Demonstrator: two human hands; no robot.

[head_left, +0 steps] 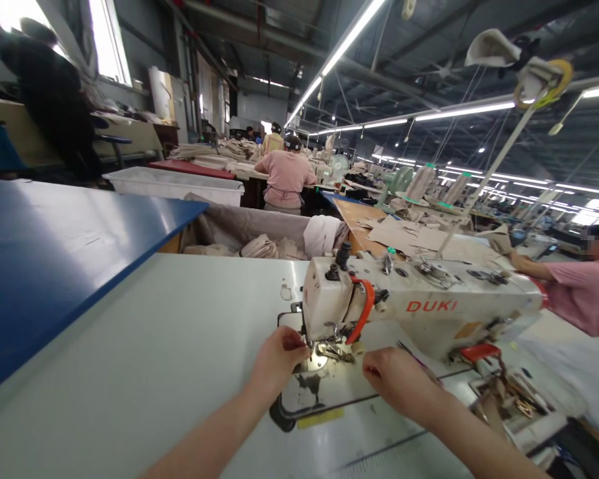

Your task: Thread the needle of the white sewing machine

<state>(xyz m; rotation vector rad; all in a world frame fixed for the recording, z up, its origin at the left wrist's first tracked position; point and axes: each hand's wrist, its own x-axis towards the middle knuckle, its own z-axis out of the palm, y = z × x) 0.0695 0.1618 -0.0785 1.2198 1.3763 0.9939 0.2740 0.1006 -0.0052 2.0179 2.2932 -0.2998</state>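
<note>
A white sewing machine (pixel 432 306) with red DUKI lettering stands on the pale table. My left hand (pixel 282 356) is at the left of its needle area, thumb and fingertips pinched together beside the presser foot (pixel 332 351). Whatever those fingertips hold, perhaps a thread, is too small to make out. Right of the foot, my right hand (pixel 399 379) is closed with its fingers curled, low over the machine bed (pixel 342 392). A thin dark tool (pixel 413 356) shows just behind that hand; I cannot tell whether it is held. A lamp lights the needle plate (pixel 315 362).
A blue-topped table (pixel 80 246) adjoins at the left. Behind the machine is a cloth-lined bin (pixel 259 223) with fabric pieces. A co-worker in pink (pixel 582 293) reaches in from the right. A thread stand (pixel 499 153) rises behind the machine.
</note>
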